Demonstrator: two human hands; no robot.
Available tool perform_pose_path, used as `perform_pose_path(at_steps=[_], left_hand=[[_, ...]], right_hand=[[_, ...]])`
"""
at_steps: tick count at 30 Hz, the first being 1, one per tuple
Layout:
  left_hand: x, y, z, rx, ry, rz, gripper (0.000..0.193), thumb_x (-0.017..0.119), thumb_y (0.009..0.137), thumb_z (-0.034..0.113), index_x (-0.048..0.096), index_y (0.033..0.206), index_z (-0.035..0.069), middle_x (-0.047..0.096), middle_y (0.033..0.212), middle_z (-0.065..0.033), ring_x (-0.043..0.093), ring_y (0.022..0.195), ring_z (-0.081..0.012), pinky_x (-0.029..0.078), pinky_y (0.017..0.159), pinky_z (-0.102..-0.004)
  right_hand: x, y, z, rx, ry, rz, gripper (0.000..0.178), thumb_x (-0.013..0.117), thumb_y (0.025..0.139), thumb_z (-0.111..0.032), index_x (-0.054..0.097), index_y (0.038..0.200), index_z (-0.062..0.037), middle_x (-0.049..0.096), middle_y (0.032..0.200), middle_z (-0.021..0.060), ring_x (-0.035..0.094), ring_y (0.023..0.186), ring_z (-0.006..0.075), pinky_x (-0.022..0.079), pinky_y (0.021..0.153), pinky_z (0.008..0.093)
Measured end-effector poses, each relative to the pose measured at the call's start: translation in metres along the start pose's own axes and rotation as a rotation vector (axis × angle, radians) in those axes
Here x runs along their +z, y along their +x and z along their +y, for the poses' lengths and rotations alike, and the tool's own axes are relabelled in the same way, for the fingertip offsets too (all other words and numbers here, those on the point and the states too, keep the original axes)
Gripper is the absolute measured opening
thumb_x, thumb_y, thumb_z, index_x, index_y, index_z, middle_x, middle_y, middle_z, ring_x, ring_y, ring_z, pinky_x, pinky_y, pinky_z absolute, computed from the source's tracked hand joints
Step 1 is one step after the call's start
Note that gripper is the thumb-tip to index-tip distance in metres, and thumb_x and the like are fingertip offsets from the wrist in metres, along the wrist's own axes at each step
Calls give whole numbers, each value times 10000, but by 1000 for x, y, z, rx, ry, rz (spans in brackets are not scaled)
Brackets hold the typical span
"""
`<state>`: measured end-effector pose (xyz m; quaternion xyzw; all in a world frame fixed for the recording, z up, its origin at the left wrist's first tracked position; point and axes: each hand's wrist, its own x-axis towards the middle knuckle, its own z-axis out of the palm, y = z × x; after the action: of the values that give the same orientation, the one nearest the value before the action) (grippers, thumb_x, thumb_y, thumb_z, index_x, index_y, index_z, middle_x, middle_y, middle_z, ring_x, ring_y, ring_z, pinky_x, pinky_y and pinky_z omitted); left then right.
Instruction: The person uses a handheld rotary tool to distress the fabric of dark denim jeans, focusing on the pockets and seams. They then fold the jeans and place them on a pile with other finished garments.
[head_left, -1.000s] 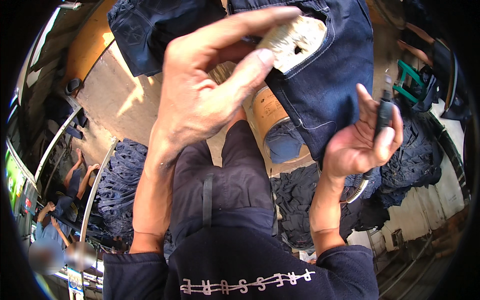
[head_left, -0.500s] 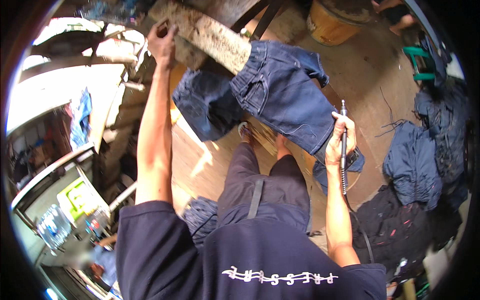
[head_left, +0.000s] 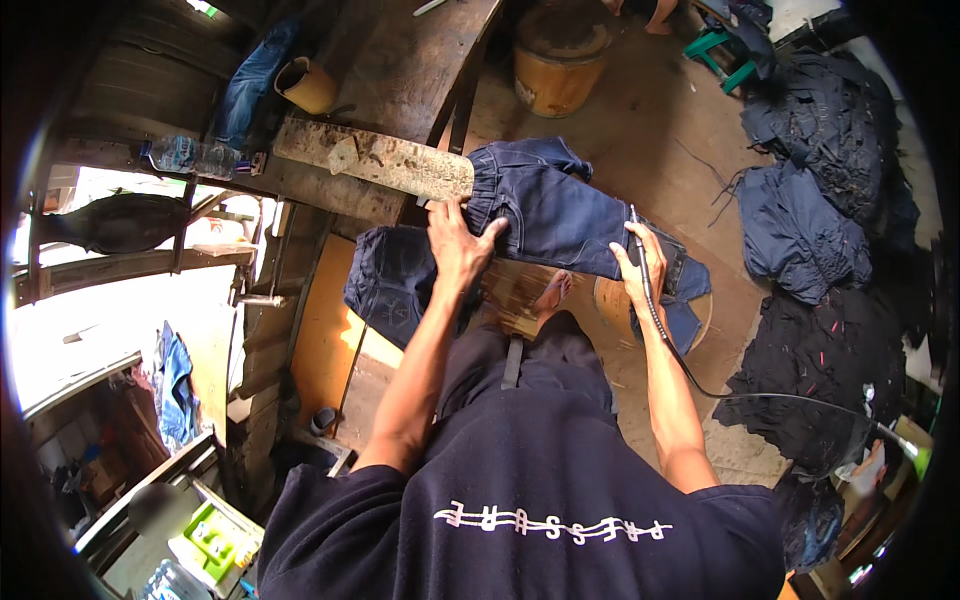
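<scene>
Dark blue denim shorts (head_left: pixel 560 205) with a gathered elastic waistband are drawn over the end of a worn, speckled board (head_left: pixel 380 160). My left hand (head_left: pixel 462 245) rests at the waistband beside the board's end, thumb and fingers apart. In my right hand (head_left: pixel 642 265) is a slim, pen-shaped tool (head_left: pixel 634 228) with a dark cord, held upright along the palm by the leg hem. Its metal tip points away from me, past the fabric. More dark denim (head_left: pixel 395 280) hangs left of my left wrist.
A wooden table (head_left: pixel 400 70) stands beyond the board, with a cup-shaped container (head_left: pixel 305 85) at its left. A yellowish bucket (head_left: pixel 560 75) and a green stool (head_left: pixel 720 55) are farther off. Dark garments (head_left: pixel 810 240) are heaped at right. The tool's cord (head_left: pixel 760 397) runs right.
My left hand has come from the board's far left part to the shorts' waistband. My right hand still holds the tool by the leg hem. The whole view has shifted.
</scene>
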<state>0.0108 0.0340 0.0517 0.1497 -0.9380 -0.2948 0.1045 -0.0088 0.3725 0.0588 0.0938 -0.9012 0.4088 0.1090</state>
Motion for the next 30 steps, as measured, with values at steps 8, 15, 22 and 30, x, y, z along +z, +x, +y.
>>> perform_pose_path(at_steps=[8,15,22,30], left_hand=[[0,32,-38,112,-51,-39,543,876,811,210,647,1244,-26,667,1217,-236,616,1169,-433,493,1055,-489],[-6,40,-30,-208,-25,584,836,878,892,257,426,1534,-33,490,1465,-293,511,1341,-427,438,1127,-523],[107,-78,121,-944,-1082,312,1186,976,828,348,190,1630,-34,523,1515,-257,517,1412,-340,405,1208,-461],[115,-72,111,-773,-854,206,797,966,831,189,539,1475,-8,661,1401,-137,642,1286,-248,516,1103,-373]], right_hand=[[20,-2,-16,-39,-30,0,459,887,820,-107,716,1244,-74,732,1188,166,695,1140,364,552,995,450],[73,16,-49,-260,38,-137,389,902,815,-88,743,1168,-67,758,1112,120,705,1028,304,568,927,407],[47,35,-3,-102,441,-270,221,835,961,-150,757,1127,-27,762,1058,135,749,934,256,588,827,358],[40,66,22,-74,582,-396,251,722,1019,-159,736,1189,24,797,1044,143,791,966,262,623,842,364]])
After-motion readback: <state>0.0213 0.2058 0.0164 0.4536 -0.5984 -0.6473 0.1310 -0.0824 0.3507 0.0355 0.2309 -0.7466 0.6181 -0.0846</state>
